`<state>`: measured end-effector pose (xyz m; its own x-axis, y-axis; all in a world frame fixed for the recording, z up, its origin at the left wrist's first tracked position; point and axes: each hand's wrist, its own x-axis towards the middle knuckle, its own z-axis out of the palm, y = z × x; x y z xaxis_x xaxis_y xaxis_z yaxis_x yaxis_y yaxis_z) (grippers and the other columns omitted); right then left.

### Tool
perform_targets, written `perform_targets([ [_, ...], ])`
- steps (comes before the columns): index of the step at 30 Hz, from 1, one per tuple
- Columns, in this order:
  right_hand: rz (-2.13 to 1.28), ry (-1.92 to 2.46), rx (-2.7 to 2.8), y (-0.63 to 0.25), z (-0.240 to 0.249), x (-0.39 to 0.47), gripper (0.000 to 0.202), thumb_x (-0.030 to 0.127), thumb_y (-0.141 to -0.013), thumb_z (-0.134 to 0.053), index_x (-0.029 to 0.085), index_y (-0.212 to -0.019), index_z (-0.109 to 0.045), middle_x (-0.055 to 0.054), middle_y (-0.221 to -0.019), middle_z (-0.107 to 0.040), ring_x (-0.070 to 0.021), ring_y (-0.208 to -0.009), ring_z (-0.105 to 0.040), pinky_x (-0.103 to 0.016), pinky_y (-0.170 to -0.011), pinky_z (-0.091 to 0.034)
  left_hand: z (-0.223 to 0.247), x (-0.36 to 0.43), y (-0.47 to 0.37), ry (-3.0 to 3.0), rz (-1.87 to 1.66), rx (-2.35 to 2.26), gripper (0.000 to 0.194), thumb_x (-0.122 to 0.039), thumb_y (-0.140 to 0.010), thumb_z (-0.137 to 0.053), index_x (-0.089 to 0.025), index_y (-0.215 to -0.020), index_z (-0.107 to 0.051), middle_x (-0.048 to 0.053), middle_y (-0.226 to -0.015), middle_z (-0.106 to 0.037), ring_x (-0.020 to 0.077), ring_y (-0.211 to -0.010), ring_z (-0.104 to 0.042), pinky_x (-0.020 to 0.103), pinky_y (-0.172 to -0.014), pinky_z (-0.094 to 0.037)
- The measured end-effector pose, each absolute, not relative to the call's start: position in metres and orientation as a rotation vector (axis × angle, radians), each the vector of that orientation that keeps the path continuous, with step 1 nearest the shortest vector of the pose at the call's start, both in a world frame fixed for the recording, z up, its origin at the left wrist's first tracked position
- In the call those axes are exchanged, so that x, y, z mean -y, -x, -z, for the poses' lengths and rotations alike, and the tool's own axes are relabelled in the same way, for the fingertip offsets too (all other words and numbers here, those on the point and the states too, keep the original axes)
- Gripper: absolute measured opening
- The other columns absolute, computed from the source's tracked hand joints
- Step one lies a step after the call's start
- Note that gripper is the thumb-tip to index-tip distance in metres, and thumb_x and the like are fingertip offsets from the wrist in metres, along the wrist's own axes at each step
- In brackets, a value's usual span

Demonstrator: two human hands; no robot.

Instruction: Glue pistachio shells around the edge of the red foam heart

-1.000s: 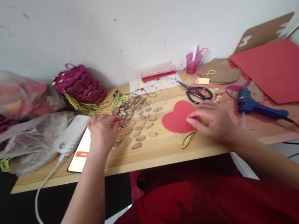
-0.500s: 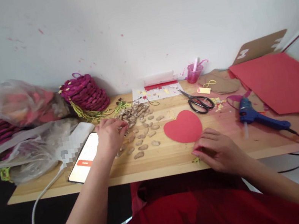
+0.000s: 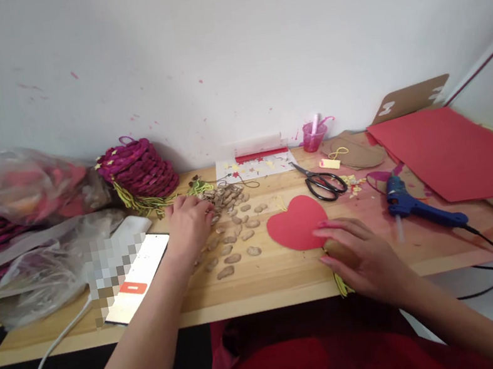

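My left hand [image 3: 190,225] bends its fingers down at the left edge of a heap of peanuts [image 3: 224,196]. The fingertips are partly hidden, and I cannot make out what lies between them. Loose peanuts [image 3: 233,258] are scattered in front of the heap. On the right, my right hand [image 3: 365,256] curls round a brownish thing, mostly covered by the fingers, with a yellow-green yarn tassel [image 3: 342,285] hanging below it. Its fingertips are beside the lower right edge of a red paper heart [image 3: 296,223], which has a yellow loop at its top.
Black-handled scissors [image 3: 323,184] lie behind the heart. A blue glue gun [image 3: 423,210] with its cord and red sheets [image 3: 451,155] occupy the right. At left are a lit phone [image 3: 142,279], a white power bank [image 3: 133,230], plastic bags [image 3: 50,263] and a purple braided bundle [image 3: 139,168].
My right hand has opened wider round the brownish thing, and more of the tassel shows below it. My left hand has lowered its fingers toward the peanut heap. The view has shifted slightly.
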<state>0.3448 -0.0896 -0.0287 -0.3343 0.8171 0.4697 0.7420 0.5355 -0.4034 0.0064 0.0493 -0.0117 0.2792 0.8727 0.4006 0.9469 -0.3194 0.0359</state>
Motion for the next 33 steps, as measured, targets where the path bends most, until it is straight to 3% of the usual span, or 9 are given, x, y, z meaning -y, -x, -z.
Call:
perform_targets([
  [3,-0.097,1.318,2.267,-0.345,0.034,0.089,0.039,0.027,-0.09,-0.066,0.021,-0.128,-0.06,-0.016,-0.13,-0.069,-0.0341,-0.126,-0.059,-0.055,-0.101,-0.049,0.014,-0.053,-0.008,2.319,0.478,1.657,0.006,-0.023,-0.084,-0.068,-0.022,-0.086,-0.073,0.011,-0.096,-0.073,0.0359,-0.104,-0.057,0.045,-0.082,-0.039],
  [9,-0.023,1.337,2.298,-0.345,0.04,0.1,0.038,0.028,-0.091,-0.065,0.021,-0.128,-0.061,-0.015,-0.131,-0.07,-0.0338,-0.126,-0.061,-0.054,-0.099,-0.049,0.02,-0.052,-0.005,2.348,0.533,1.535,0.016,-0.023,-0.088,-0.063,-0.024,-0.102,-0.071,0.01,-0.096,-0.075,0.0326,-0.101,-0.059,0.046,-0.084,-0.037],
  [15,-0.029,1.312,2.254,-0.347,0.045,0.105,0.037,0.026,-0.089,-0.068,0.025,-0.126,-0.063,-0.013,-0.129,-0.071,-0.0334,-0.125,-0.061,-0.053,-0.1,-0.048,0.023,-0.052,-0.005,2.387,0.541,1.512,0.011,-0.023,-0.09,-0.059,-0.024,-0.086,-0.07,0.007,-0.091,-0.076,0.0298,-0.099,-0.059,0.044,-0.083,-0.034],
  [25,-0.072,1.291,2.213,-0.344,0.041,0.107,0.021,0.026,-0.085,-0.072,0.025,-0.105,-0.066,-0.009,-0.101,-0.074,-0.0298,-0.099,-0.065,-0.049,-0.089,-0.049,0.013,-0.043,-0.017,2.412,0.55,1.371,0.017,-0.018,-0.095,-0.049,-0.021,-0.092,-0.065,0.008,-0.085,-0.074,0.0266,-0.092,-0.065,0.043,-0.084,-0.035],
  [33,-0.109,1.261,2.207,-0.344,0.042,0.105,0.019,0.021,-0.085,-0.071,0.022,-0.103,-0.067,-0.009,-0.1,-0.073,-0.028,-0.098,-0.062,-0.047,-0.089,-0.049,0.017,-0.023,-0.031,2.422,0.311,1.229,0.024,-0.009,-0.094,-0.045,-0.019,-0.09,-0.067,0.013,-0.095,-0.071,0.0283,-0.087,-0.062,0.044,-0.08,-0.037],
])
